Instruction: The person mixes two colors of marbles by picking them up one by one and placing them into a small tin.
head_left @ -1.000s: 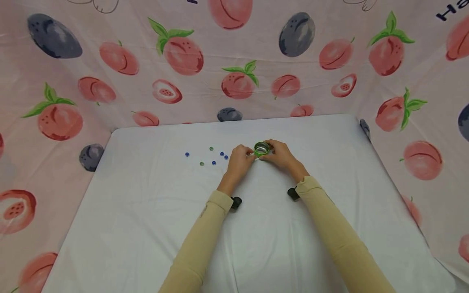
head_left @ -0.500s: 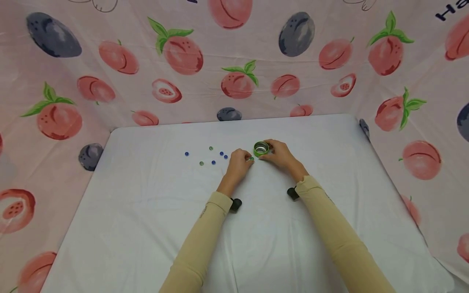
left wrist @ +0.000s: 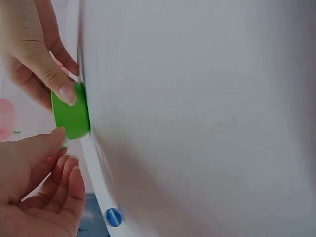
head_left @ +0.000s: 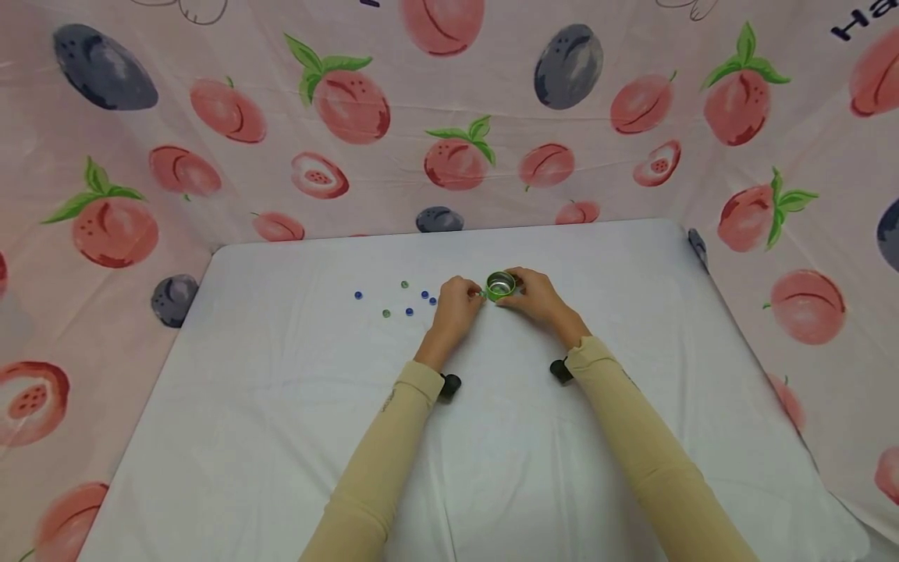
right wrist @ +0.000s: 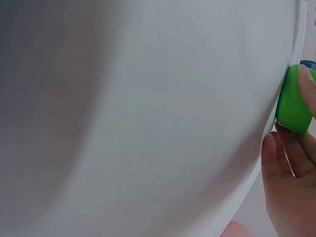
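A small round green tin [head_left: 501, 286] with a shiny metal inside stands on the white-covered table. My right hand [head_left: 539, 297] holds its right side, thumb in front; in the right wrist view the fingers lie round the green wall. To the left of the tin, my left hand [head_left: 456, 311] pinches a small greenish glass marble [left wrist: 65, 142] between thumb and fingertips, mostly hidden by them. In the left wrist view the fingertips are close against the tin's side; whether they touch it I cannot tell. The other left fingers are loosely curled.
Several blue and green marbles lie scattered left of the left hand, among them a blue marble [head_left: 358, 295] farthest left and a green marble [head_left: 386, 313]. A fruit-print cloth [head_left: 456, 156] hangs behind and beside the white table [head_left: 281, 429].
My left hand drew slightly back from the tin, showing the green marble, then came back up beside the tin's left side. My right hand and the tin have stayed in place.
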A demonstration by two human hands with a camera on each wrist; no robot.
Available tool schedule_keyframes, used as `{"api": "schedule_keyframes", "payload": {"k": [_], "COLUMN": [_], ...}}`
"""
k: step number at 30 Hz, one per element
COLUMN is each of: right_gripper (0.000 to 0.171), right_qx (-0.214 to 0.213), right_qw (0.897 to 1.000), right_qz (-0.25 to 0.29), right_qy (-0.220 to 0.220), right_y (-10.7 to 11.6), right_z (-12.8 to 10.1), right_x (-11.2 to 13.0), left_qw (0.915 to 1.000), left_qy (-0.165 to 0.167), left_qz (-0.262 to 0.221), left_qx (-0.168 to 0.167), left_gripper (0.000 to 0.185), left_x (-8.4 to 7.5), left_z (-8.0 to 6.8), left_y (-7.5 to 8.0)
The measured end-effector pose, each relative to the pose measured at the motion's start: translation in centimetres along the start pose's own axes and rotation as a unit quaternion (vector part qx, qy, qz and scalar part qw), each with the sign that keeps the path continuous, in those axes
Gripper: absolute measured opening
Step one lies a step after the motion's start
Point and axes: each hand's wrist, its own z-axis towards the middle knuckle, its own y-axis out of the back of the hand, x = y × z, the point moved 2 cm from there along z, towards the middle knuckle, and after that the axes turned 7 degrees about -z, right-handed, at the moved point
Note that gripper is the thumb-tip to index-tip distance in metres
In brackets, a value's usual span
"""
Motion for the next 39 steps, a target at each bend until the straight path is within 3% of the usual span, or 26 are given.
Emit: {"api": "schedule_keyframes", "payload": {"k": [8, 19, 30, 39], "right_gripper": [0.061, 0.061, 0.06, 0.06], "right_qx": [-0.004, -0.003, -0.008, -0.008], "right_qw": [1.0, 1.0, 1.0, 1.0], "right_qz": [-0.002, 0.001, -0.002, -0.001], "right_qy": [0.003, 0.006, 0.004, 0.005], "right_y": [0.0, 0.0, 0.0, -0.1], "right_z": [0.0, 0.1, 0.2, 0.0], "right_x": [-0.1, -0.1, -0.2, 0.0], "left_qw": [0.9999, 0.9999, 0.9997, 0.9999], "left_qy": [0.012, -0.003, 0.016, -0.008], "left_qz": [0.003, 0.006, 0.0, 0.005], "left_qx": [0.008, 0.012, 0.018, 0.008], "left_gripper": [0.02, 0.019, 0.02, 0.022], "left_x": [-1.1, -1.4, -1.3, -1.7], "left_z": [1.1, 1.9, 1.9, 1.4], "left_y": [0.3, -0.8, -1.3, -0.4]}}
